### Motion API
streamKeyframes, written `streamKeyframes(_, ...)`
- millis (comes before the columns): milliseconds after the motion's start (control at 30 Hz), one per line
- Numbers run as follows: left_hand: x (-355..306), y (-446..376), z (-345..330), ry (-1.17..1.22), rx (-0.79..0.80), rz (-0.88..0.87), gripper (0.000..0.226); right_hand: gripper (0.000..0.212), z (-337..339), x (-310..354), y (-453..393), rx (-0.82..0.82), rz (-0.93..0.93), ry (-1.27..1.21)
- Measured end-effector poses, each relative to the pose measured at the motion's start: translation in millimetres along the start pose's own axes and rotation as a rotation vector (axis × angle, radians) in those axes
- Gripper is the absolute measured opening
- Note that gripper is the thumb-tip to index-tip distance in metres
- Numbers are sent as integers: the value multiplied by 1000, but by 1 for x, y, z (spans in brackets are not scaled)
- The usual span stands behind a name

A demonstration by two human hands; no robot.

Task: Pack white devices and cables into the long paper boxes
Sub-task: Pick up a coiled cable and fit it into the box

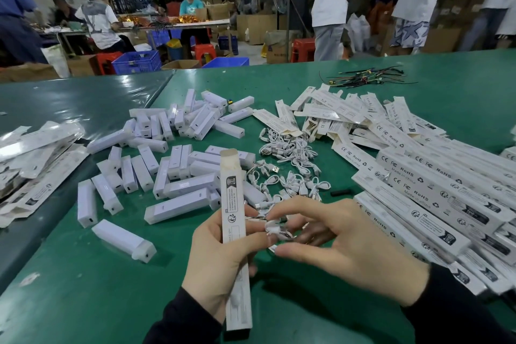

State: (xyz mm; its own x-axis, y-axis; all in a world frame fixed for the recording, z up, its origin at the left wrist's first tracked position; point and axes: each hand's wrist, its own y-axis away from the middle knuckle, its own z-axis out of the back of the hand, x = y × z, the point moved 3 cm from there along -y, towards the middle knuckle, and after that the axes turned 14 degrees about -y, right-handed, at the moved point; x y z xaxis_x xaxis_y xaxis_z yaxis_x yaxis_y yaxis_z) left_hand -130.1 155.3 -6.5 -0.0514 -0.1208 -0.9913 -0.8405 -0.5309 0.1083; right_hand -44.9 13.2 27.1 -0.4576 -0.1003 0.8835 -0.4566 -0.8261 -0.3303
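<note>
L hand [220, 254] grips long paper box [234, 220]; R hand [335, 243] pinches coiled cable [275, 227].

both forearms wear black long sleeves ending at the wrists, left sleeve [184, 321] and right sleeve [452, 304]. the left hand [217, 260] and right hand [349, 246] are bare, without gloves.

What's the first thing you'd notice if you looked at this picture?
Probably the long white paper box standing upright in the left hand at the front, while the right hand pinches a small coiled white cable beside it. Behind them, white plastic stick-shaped devices lie scattered across the green table, and flat printed paper boxes pile up on the right.
</note>
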Motion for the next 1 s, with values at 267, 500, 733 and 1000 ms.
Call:
streamKeyframes(267, 3, -1, 1, -5, 14, 23, 38, 18, -5, -1, 2, -97, -75, -156)
streamKeyframes(500, 4, -2, 2, -22, -23, 39, 51, 13, -5, -10, -3, -124, -293, -462)
streamKeyframes(733, 4, -1, 3, -26, -23, 59, 52, 11, -9, -9, -2, -152, -263, -442)
streamKeyframes(1000, 8, -2, 1, -39, 14, 76, 47, 22, -1, -16, -4, -226, -330, -576)
